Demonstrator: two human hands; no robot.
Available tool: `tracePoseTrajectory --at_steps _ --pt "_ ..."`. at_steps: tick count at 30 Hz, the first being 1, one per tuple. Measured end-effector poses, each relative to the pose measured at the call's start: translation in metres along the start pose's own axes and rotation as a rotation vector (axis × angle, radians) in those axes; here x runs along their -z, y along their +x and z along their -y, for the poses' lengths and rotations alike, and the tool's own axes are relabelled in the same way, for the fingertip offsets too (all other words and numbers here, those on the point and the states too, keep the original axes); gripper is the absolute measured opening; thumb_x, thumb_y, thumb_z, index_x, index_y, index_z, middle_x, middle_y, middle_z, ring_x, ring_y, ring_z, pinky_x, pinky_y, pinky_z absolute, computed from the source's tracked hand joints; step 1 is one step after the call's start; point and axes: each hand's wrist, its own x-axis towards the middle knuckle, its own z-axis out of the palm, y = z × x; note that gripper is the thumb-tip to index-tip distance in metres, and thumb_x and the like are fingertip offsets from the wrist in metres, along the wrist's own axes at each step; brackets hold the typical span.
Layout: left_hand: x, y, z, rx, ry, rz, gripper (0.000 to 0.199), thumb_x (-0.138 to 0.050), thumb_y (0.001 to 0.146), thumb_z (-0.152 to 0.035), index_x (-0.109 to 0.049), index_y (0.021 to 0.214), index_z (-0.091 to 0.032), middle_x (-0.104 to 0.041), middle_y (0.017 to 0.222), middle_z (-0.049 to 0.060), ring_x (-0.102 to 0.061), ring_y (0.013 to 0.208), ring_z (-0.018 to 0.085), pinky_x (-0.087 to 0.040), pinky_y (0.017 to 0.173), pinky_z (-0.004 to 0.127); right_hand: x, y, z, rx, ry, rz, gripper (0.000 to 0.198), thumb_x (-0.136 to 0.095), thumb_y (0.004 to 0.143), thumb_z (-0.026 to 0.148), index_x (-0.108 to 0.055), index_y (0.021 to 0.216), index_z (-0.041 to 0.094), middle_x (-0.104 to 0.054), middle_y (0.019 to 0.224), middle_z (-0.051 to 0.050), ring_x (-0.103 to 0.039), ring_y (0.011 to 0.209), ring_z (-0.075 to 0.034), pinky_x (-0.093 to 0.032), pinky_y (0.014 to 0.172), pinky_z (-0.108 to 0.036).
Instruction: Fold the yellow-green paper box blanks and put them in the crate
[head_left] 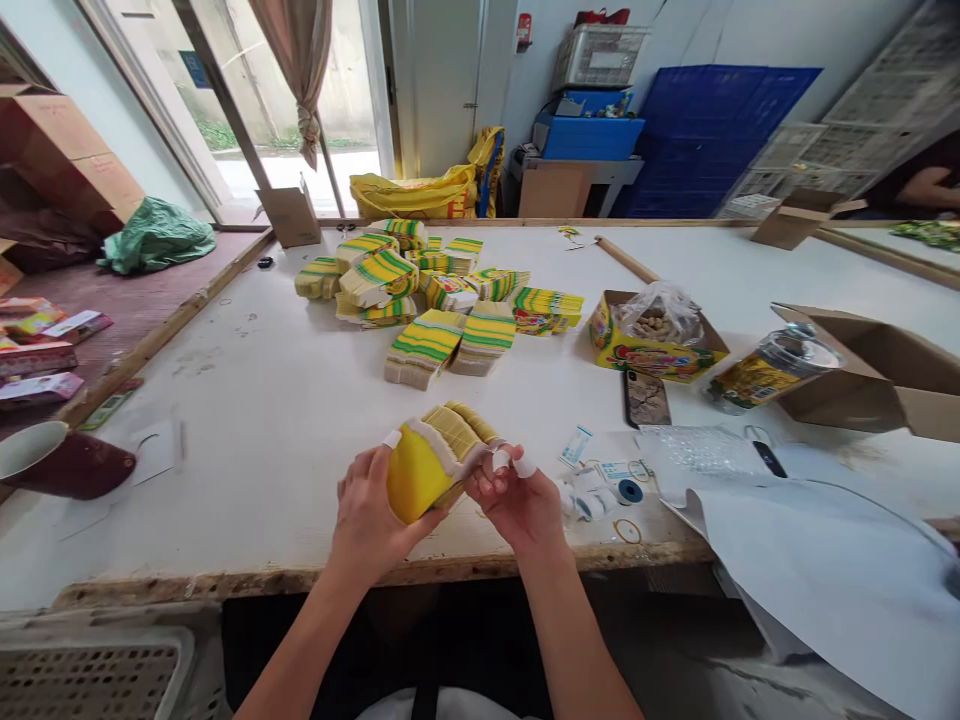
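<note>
Both hands are closed on one fat stack of yellow flat-folded cartons point(435, 455), held just above the near edge of the white worktable point(247, 400), close to the body, so prob. the easiest spot to see and square it up. Left hand point(367, 515) cups the plain yellow face from below/left w/ thumb on top, taking the weight; right hand point(517, 500) pinches the fanned edge, fingertips point(501, 460) wrapped in white tape, likely vs. paper cuts. The stack bows and fans at the top since only its ends are gripped. Mid-table, well apart, lies a heap of green-yellow striped carton bundles point(435, 290), within arm's reach. To the right: an opened printed box w/ a plastic bag inside point(652, 335), a phone point(645, 397) face down beside it, a clear jar point(765, 370) on its side, tape rolls point(600, 495) near the right wrist, handy for re-taping. A mug point(60, 460) sits far left at the table edge, out of the work zone.
</note>
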Motion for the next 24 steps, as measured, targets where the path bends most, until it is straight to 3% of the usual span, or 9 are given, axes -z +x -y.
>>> tracePoseTrajectory --at_steps 5,8,11,18,21,24 --pt "-0.002 0.006 0.003 0.018 0.028 -0.007 0.079 -0.066 0.062 -0.064 -0.046 0.121 -0.017 -0.058 0.111 0.015 -0.056 0.107 0.037 -0.047 0.088 0.051 0.003 -0.002 0.009 -0.140 -0.130 0.066 0.029 -0.074 0.071 0.044 -0.065 0.081 0.018 -0.030 0.042 0.014 -0.011 0.037 -0.004 -0.023 0.042 -0.021" --pt "-0.003 0.006 0.009 0.015 0.019 0.018 0.080 -0.065 0.061 -0.066 -0.046 0.121 -0.017 -0.059 0.110 0.015 -0.058 0.105 0.036 -0.048 0.086 0.050 0.004 0.000 0.012 -0.192 -0.197 0.095 0.028 -0.074 0.075 0.041 -0.068 0.083 0.015 -0.030 0.035 0.015 -0.015 0.033 -0.004 -0.032 0.043 -0.021" --pt "-0.004 0.005 0.014 -0.024 0.034 0.020 0.081 -0.065 0.062 -0.066 -0.046 0.122 -0.015 -0.060 0.110 0.016 -0.059 0.104 0.037 -0.049 0.085 0.050 0.005 0.003 0.009 -0.153 -0.201 0.057 0.026 -0.076 0.075 0.041 -0.069 0.076 0.015 -0.034 0.036 0.013 -0.023 0.034 -0.004 -0.040 0.049 -0.022" --pt "-0.002 0.005 0.013 -0.086 0.075 0.025 0.074 -0.066 0.062 -0.063 -0.047 0.118 -0.019 -0.059 0.113 0.016 -0.059 0.104 0.037 -0.049 0.084 0.050 0.008 0.001 0.007 -0.021 -0.055 -0.104 0.031 -0.082 0.060 0.043 -0.064 0.068 0.020 -0.050 0.049 0.007 -0.045 0.046 -0.008 -0.046 0.060 -0.027" --pt "-0.001 0.005 0.012 -0.131 0.076 0.012 0.072 -0.068 0.062 -0.059 -0.046 0.118 -0.020 -0.058 0.115 0.016 -0.058 0.105 0.037 -0.048 0.085 0.050 0.008 0.001 0.009 0.000 -0.013 -0.154 0.031 -0.080 0.059 0.044 -0.060 0.064 0.020 -0.046 0.050 0.007 -0.043 0.047 -0.008 -0.047 0.061 -0.028" --pt "0.000 0.003 0.013 -0.162 0.070 0.009 0.073 -0.071 0.061 -0.054 -0.045 0.121 -0.022 -0.057 0.117 0.015 -0.056 0.108 0.037 -0.047 0.088 0.050 0.009 0.004 0.011 0.019 -0.012 -0.191 0.034 -0.080 0.058 0.043 -0.055 0.061 0.021 -0.036 0.045 0.010 -0.032 0.041 -0.006 -0.041 0.051 -0.023"
